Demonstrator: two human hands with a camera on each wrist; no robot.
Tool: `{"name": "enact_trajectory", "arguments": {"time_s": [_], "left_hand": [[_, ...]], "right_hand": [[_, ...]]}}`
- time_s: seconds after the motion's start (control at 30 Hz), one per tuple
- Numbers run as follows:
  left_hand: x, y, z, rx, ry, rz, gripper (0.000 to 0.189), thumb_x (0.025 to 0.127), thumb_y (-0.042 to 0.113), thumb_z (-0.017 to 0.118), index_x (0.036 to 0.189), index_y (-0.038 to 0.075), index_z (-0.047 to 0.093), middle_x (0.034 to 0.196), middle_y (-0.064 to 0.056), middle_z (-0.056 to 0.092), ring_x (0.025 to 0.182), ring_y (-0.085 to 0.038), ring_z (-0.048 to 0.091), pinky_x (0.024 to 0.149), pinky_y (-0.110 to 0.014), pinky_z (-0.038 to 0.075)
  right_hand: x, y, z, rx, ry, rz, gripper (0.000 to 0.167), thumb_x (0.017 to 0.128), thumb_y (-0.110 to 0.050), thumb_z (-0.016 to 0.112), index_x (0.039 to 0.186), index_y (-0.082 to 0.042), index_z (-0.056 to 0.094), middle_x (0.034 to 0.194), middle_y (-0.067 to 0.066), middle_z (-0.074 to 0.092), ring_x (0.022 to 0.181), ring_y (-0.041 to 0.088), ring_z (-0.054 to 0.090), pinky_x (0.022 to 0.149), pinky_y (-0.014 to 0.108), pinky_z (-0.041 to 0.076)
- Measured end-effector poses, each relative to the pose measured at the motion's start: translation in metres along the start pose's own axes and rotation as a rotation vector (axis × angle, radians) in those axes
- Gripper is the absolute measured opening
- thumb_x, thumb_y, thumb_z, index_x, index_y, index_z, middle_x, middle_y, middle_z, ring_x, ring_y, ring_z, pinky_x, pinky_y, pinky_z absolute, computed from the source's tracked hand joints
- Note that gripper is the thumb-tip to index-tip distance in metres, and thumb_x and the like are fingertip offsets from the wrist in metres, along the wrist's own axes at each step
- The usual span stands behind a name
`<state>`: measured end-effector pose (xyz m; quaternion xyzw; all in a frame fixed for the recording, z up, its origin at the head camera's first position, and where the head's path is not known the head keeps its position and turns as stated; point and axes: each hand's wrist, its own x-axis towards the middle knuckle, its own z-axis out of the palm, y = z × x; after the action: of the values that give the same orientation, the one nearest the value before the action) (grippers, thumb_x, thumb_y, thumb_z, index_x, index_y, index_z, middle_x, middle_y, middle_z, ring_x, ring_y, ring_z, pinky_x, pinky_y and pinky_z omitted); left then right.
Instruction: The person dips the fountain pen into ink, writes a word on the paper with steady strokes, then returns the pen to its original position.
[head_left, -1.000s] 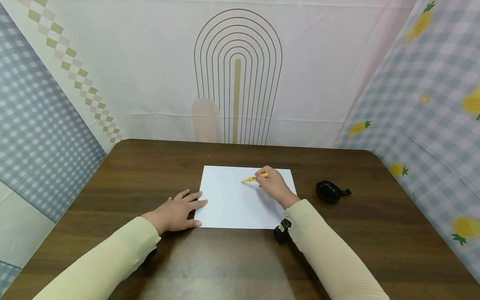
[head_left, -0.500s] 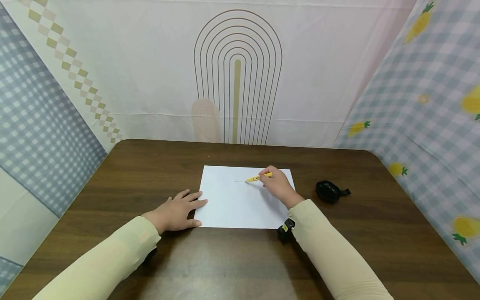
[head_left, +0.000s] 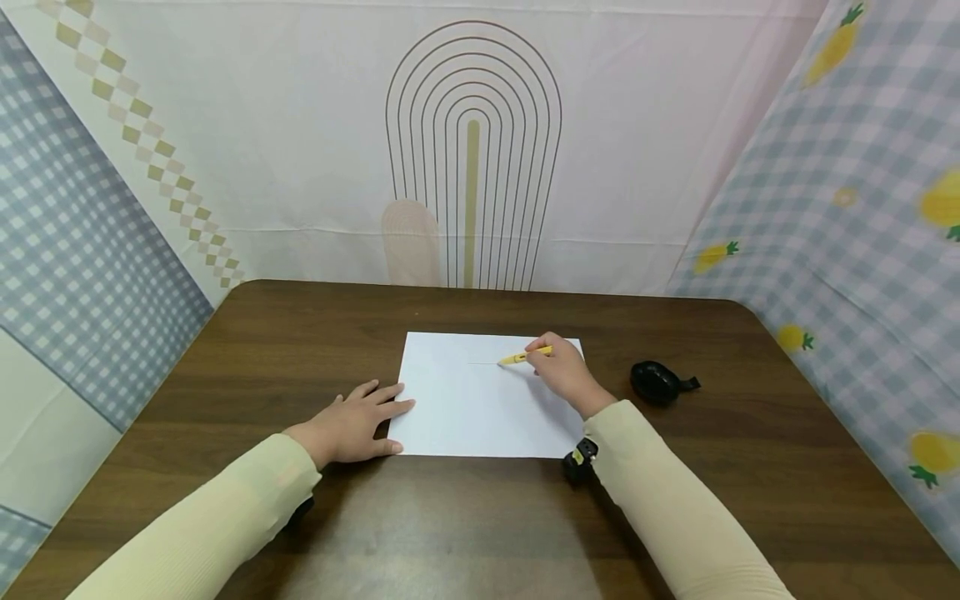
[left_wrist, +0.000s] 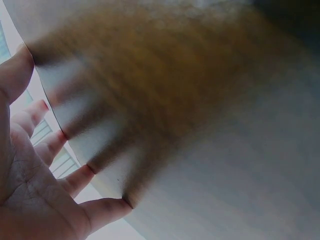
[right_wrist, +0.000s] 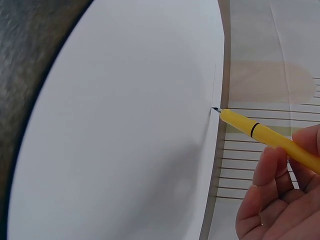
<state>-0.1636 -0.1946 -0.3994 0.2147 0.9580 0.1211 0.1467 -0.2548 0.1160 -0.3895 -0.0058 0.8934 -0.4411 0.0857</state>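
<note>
A white sheet of paper [head_left: 465, 412] lies on the brown wooden table [head_left: 450, 517]. My left hand [head_left: 352, 423] rests flat at the paper's left edge with fingers spread; its fingertips touch the sheet in the left wrist view. Over the paper's upper right, my right hand [head_left: 566, 375] pinches a yellow pen [head_left: 517, 357] between thumb and fingers. The slanted pen has a dark pointed tip [right_wrist: 215, 109], which meets the paper. A thin straight line [head_left: 482, 363] runs left from that tip, parallel to the sheet's far edge.
Right of the paper sits a small black pouch-like case [head_left: 656, 383] with a short strap. A white patterned cloth [head_left: 315, 167] hangs behind the table. Checked cloths hang at the left [head_left: 90, 217] and right [head_left: 847, 275].
My right hand has moved steadily to the right with the pen, and the thin line on the paper has grown longer. The left hand and the sheet have stayed in place.
</note>
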Motion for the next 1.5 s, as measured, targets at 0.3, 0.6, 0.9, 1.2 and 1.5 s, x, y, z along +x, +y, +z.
{"name": "enact_trajectory", "arguments": {"time_s": [0.3,0.6,0.9,1.2,1.5], "left_hand": [[0.0,-0.001,0.002,-0.004,0.005,0.004,0.065,0.09,0.042,0.066,0.147,0.018,0.044,0.156,-0.011,0.029,0.141,-0.046,0.022,0.098,-0.075,0.025],[0.001,-0.002,0.003,0.0,0.008,0.008,0.065,0.09,0.043,0.065,0.147,0.019,0.044,0.156,-0.01,0.029,0.141,-0.046,0.022,0.098,-0.075,0.025],[0.0,-0.001,0.003,0.002,0.006,0.004,0.065,0.091,0.042,0.065,0.147,0.019,0.044,0.156,-0.011,0.029,0.141,-0.046,0.021,0.098,-0.075,0.025],[0.0,0.0,0.002,-0.003,0.007,0.008,0.065,0.09,0.041,0.066,0.147,0.018,0.045,0.156,-0.011,0.03,0.141,-0.046,0.022,0.098,-0.075,0.025],[0.0,0.0,0.002,0.001,0.008,0.006,0.065,0.09,0.041,0.066,0.147,0.017,0.044,0.156,-0.011,0.03,0.141,-0.046,0.022,0.098,-0.075,0.025]], "right_hand": [[-0.002,0.003,-0.007,-0.007,0.002,0.034,0.02,0.096,-0.019,0.053,0.111,-0.007,0.06,0.119,0.015,0.059,0.087,0.023,0.054,0.065,0.027,0.041],[-0.002,0.007,-0.013,-0.015,0.006,0.049,0.022,0.097,-0.02,0.052,0.112,-0.006,0.059,0.117,0.015,0.057,0.087,0.023,0.051,0.066,0.028,0.04],[-0.004,0.01,-0.017,-0.016,0.021,0.066,0.021,0.097,-0.021,0.051,0.112,-0.007,0.059,0.117,0.014,0.057,0.089,0.024,0.051,0.069,0.029,0.041],[-0.005,0.015,-0.023,-0.021,0.025,0.084,0.023,0.098,-0.021,0.05,0.113,-0.006,0.058,0.117,0.016,0.057,0.091,0.026,0.052,0.072,0.031,0.042],[-0.007,0.016,-0.028,-0.027,0.043,0.081,0.022,0.097,-0.021,0.05,0.112,-0.005,0.058,0.115,0.016,0.058,0.089,0.025,0.052,0.069,0.03,0.041]]}}
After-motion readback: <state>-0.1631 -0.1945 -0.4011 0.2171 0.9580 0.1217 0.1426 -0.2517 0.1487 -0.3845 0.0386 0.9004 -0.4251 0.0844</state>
